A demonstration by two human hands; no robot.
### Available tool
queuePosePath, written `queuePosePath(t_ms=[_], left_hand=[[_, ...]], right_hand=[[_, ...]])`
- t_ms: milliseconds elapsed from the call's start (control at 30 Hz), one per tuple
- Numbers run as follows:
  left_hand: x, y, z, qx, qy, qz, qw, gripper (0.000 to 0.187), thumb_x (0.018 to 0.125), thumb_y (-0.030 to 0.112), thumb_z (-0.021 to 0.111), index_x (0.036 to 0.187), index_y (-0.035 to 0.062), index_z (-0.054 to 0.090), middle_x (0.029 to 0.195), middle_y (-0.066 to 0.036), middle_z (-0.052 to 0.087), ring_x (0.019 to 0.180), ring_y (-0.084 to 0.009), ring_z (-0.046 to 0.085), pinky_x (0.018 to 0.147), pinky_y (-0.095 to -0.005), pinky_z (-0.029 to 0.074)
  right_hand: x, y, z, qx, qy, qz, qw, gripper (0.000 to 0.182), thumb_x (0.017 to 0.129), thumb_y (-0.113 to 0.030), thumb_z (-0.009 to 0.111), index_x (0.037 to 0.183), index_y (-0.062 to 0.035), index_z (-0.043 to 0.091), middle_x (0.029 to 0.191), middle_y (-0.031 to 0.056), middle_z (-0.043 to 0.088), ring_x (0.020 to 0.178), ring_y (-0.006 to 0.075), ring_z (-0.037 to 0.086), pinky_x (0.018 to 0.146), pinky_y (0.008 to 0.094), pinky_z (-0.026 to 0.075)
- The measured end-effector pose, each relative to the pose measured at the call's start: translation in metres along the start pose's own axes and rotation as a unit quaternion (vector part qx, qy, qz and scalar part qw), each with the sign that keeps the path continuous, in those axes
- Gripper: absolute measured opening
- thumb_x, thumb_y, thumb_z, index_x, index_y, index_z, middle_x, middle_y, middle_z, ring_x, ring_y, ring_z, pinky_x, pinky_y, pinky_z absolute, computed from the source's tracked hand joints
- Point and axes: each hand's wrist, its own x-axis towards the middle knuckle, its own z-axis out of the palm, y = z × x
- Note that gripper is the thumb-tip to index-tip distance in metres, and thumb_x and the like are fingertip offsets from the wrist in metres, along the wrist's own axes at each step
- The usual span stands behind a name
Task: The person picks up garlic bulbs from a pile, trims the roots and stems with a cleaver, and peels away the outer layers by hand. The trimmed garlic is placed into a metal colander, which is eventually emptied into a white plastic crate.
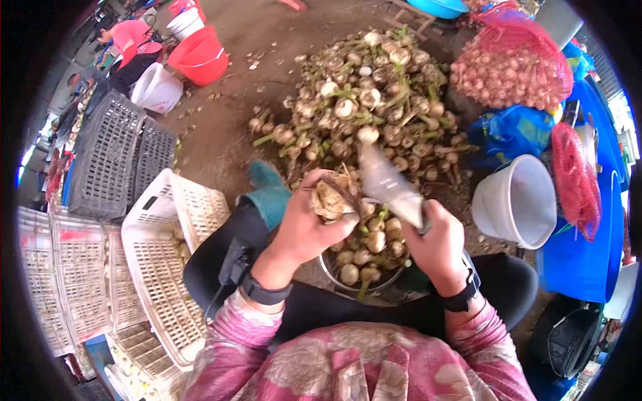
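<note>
On brown flr: bulb pile, plastic crates, bkts.

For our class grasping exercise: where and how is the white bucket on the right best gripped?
Probably grip the bucket by its rim, from the side nearer the right hand: the mouth is open and that edge looks free, while a red net crowds the opposite side.

Brown floor, as I log it: one heap of garlic bulbs, one red bucket, scattered scraps.
</note>
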Motion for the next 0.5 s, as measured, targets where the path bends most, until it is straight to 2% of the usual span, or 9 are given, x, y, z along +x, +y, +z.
queuePosePath(t_ms=[33,133,167,233,300,333,400,433,500], left_hand=[[-0.005,-0.001,0.002,-0.009,0.025,0.026,0.999,0.022,0.062,0.012,0.067,0.081,0.0051,0.059,0.081,-0.002,0.061,0.089,-0.0168,0.055,0.089,-0.0328,0.036],[-0.024,-0.014,-0.002,-0.336,-0.024,-0.081,0.938,0.037,0.077,0.014,0.058,0.109,0.0027,0.044,0.096,-0.012,0.058,0.088,-0.0217,0.058,0.083,-0.0364,0.046],[-0.03,-0.016,0.001,-0.567,0.009,-0.129,0.813,0.043,0.083,0.015,0.052,0.12,0.0021,0.034,0.105,-0.014,0.054,0.093,-0.0231,0.056,0.083,-0.0378,0.048],[-0.026,-0.021,-0.003,-0.577,-0.024,-0.183,0.796,0.041,0.082,0.009,0.053,0.118,0.0019,0.036,0.102,-0.013,0.056,0.089,-0.0203,0.058,0.079,-0.0326,0.049],[-0.027,-0.017,-0.007,-0.324,0.003,-0.113,0.939,0.039,0.081,0.008,0.054,0.116,0.0014,0.037,0.1,-0.012,0.056,0.088,-0.0182,0.057,0.078,-0.0309,0.049],[-0.026,-0.01,-0.005,-0.41,0.032,-0.173,0.895,0.042,0.073,0.005,0.062,0.11,0.0014,0.041,0.095,-0.01,0.057,0.084,-0.0146,0.057,0.076,-0.0279,0.047],[-0.03,-0.014,-0.013,-0.111,-0.013,-0.058,0.992,0.05,0.066,0.01,0.065,0.109,0.003,0.042,0.097,-0.009,0.054,0.086,-0.0157,0.056,0.076,-0.0289,0.046],[-0.032,-0.018,-0.017,0.044,-0.039,0.006,0.998,0.054,0.062,0.012,0.067,0.109,0.0038,0.043,0.098,-0.008,0.053,0.087,-0.0163,0.055,0.076,-0.0294,0.045],[-0.04,0.009,-0.009,-0.116,-0.036,0.01,0.993,0.058,0.055,0.013,0.071,0.105,0.0015,0.044,0.098,-0.005,0.052,0.09,-0.013,0.051,0.08,-0.0276,0.041]], right_hand=[[-0.003,-0.007,0.003,-0.024,-0.054,-0.03,0.998,0.022,0.064,-0.018,0.066,0.074,-0.0036,0.054,0.064,0.0138,0.057,0.059,0.0297,0.059,0.054,0.036,0.047],[-0.014,-0.022,0.022,-0.043,-0.075,-0.135,0.987,0.029,0.057,-0.026,0.069,0.074,-0.0072,0.055,0.064,0.0081,0.057,0.058,0.0253,0.058,0.053,0.0346,0.046],[-0.014,-0.026,0.026,-0.05,-0.082,-0.154,0.983,0.03,0.057,-0.026,0.07,0.074,-0.0078,0.055,0.064,0.0076,0.057,0.057,0.0246,0.058,0.052,0.0346,0.046],[-0.015,-0.033,0.034,-0.048,-0.076,-0.177,0.98,0.031,0.053,-0.027,0.069,0.074,-0.0095,0.054,0.061,0.0064,0.055,0.055,0.0251,0.056,0.05,0.0352,0.045],[-0.011,-0.035,0.033,-0.024,-0.072,-0.206,0.976,0.03,0.053,-0.025,0.068,0.075,-0.0099,0.054,0.06,0.0064,0.054,0.054,0.0259,0.056,0.051,0.035,0.046],[-0.01,-0.032,0.037,-0.02,-0.059,-0.196,0.979,0.03,0.053,-0.025,0.068,0.075,-0.0097,0.054,0.061,0.0073,0.054,0.055,0.0259,0.056,0.051,0.0351,0.046],[-0.007,-0.012,0.05,-0.02,-0.073,-0.155,0.985,0.03,0.054,-0.023,0.067,0.078,-0.0091,0.056,0.062,0.0096,0.055,0.054,0.0276,0.056,0.052,0.0359,0.047],[-0.003,0.0,0.051,-0.016,-0.069,-0.143,0.987,0.026,0.058,-0.023,0.066,0.077,-0.0068,0.057,0.063,0.0128,0.058,0.057,0.0304,0.058,0.053,0.0381,0.048],[0.01,0.048,0.062,-0.098,-0.126,0.154,0.975,0.023,0.064,-0.023,0.065,0.075,-0.0039,0.059,0.066,0.0164,0.059,0.061,0.0336,0.059,0.055,0.0401,0.048]])
